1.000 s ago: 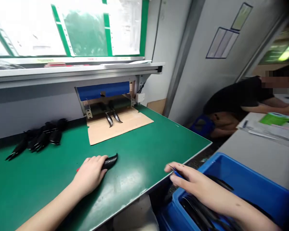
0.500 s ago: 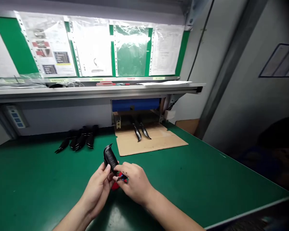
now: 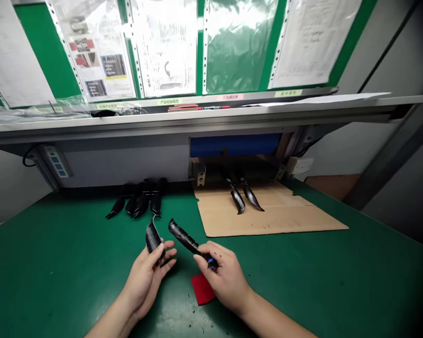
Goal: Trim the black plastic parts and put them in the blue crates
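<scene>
My left hand (image 3: 148, 270) holds a curved black plastic shell (image 3: 152, 238) upright between thumb and fingers, its pointed tip at the top. In my right hand (image 3: 223, 270) is a second curved black plastic piece (image 3: 183, 236), pinched by its lower end and slanting up to the left. A small tool with a blue part (image 3: 212, 264) also sits in the right hand, mostly hidden by the fingers. The two black pieces are apart. Beneath the right hand a red square pad (image 3: 201, 289) lies on the green table (image 3: 91, 281).
Several black parts (image 3: 139, 204) lie at the back left. Two black curved parts (image 3: 238, 202) rest on a cardboard sheet (image 3: 268, 224) under a blue roller-like cover (image 3: 234, 145). A shelf (image 3: 144, 121) crosses above the table. Dark scraps are scattered near me.
The black pieces, together half a second ago, are now separated, one in each hand. My right hand has moved right, uncovering more of the red pad. The view has shifted.
</scene>
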The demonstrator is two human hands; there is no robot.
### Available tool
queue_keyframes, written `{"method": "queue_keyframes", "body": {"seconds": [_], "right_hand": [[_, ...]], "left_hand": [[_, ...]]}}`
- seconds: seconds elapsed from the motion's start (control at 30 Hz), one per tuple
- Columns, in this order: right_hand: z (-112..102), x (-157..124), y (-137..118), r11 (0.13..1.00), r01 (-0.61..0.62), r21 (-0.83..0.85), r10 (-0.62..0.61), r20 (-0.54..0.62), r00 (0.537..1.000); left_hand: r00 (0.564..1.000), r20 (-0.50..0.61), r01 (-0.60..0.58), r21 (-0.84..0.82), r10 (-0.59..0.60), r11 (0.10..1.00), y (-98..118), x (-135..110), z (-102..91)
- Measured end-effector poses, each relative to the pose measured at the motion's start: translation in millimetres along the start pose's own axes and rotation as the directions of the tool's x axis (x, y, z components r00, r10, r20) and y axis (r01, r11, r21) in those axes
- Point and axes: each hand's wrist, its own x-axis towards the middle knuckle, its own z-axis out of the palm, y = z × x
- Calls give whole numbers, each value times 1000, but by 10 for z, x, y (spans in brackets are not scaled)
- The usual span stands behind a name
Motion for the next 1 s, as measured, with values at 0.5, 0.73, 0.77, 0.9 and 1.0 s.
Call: {"method": "queue_keyframes", "body": {"seconds": [0.5,0.73,0.77,0.9,1.0], "right_hand": [[-3,-83,-105,956,285,-67,-283,40,958],[35,-77,-139,987,68,-143,-40,189,981],[31,-68,-148,986,40,-159,-9,190,982],[11,-42,-172,966,53,-252,8,235,972],[12,-45,-169,941,77,-330,9,251,968]], "left_hand": [[991,63,131,-182,-121,975,-61,-248,57],[997,73,-7,-66,12,998,-90,-249,28],[997,70,-38,-54,42,998,-89,-246,16],[992,67,-113,19,111,993,-97,-257,-18],[988,91,-134,81,126,988,-109,-271,-10]]}}
